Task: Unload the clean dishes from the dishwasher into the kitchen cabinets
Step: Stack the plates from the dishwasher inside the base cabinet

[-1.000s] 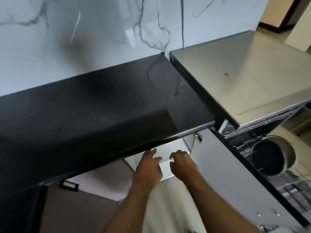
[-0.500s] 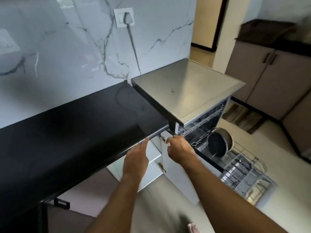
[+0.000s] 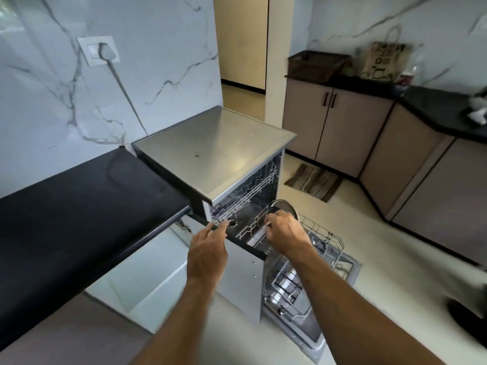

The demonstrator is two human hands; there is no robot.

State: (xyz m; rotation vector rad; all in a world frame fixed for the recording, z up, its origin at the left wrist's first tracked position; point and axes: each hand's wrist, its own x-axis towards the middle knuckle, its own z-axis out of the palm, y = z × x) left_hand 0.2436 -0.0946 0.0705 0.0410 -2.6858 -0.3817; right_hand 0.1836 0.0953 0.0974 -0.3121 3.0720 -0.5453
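Note:
The steel-topped dishwasher [image 3: 210, 151] stands open, its door folded down and its lower wire rack [image 3: 324, 248] pulled out over the door. A dark round pot [image 3: 286, 206] stands on edge in that rack. My right hand [image 3: 286, 233] hovers over the rack just in front of the pot, fingers curled, and holds nothing that I can see. My left hand [image 3: 208, 248] reaches toward the dishwasher's front edge, fingers apart and empty. Shiny metal items [image 3: 287, 285] lie in the rack's near part, too blurred to name.
A black countertop [image 3: 79, 206] runs left of the dishwasher, with an open white cabinet door [image 3: 147, 283] below it. Beige cabinets [image 3: 342, 127] under a black counter line the far wall, with a brown basket [image 3: 316, 65] and a bag [image 3: 384, 60] on top. A mat [image 3: 313, 181] lies on the floor.
My view has swung right from the cabinet under the counter to the dishwasher. Both hands have left the cabinet opening and moved right, over the pulled-out rack.

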